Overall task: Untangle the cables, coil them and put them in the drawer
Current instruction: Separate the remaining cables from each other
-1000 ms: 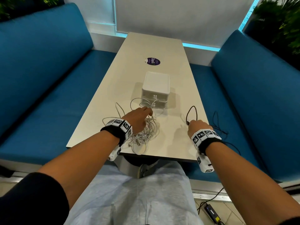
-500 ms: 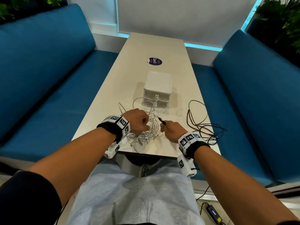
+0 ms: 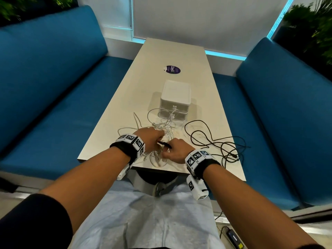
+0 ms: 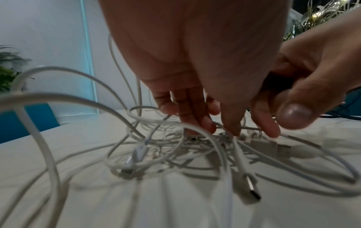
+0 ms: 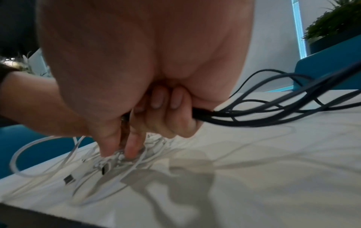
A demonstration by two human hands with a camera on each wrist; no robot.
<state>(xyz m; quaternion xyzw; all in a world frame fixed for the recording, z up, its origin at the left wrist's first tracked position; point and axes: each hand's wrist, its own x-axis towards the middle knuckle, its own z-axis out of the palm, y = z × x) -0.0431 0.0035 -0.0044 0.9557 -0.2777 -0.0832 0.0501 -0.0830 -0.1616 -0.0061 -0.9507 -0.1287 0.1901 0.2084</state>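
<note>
A tangle of white cables (image 3: pixel 165 126) lies on the near end of the white table (image 3: pixel 170 54). My left hand (image 3: pixel 152 139) rests on top of it, and in the left wrist view its straight fingers (image 4: pixel 195 120) press down on the white cables (image 4: pixel 175 154). My right hand (image 3: pixel 175 150) sits right beside it and grips the black cable (image 3: pixel 212 142) in its curled fingers. Its thumb and forefinger (image 5: pixel 126 148) reach down into the white tangle (image 5: pixel 109 163). The black cable (image 5: pixel 273 114) trails off to the right in loose loops. A small white drawer unit (image 3: pixel 175 97) stands closed behind the tangle.
A purple sticker (image 3: pixel 172 69) lies further up the table. Blue sofas flank it on the left (image 3: pixel 53 87) and right (image 3: pixel 278 105). The table's near edge is just under my wrists. A power adapter (image 3: pixel 233 238) lies on the floor at the right.
My right hand has moved left from the table's right edge to the white tangle, dragging the black cable up onto the table. The left hand has stayed on the tangle.
</note>
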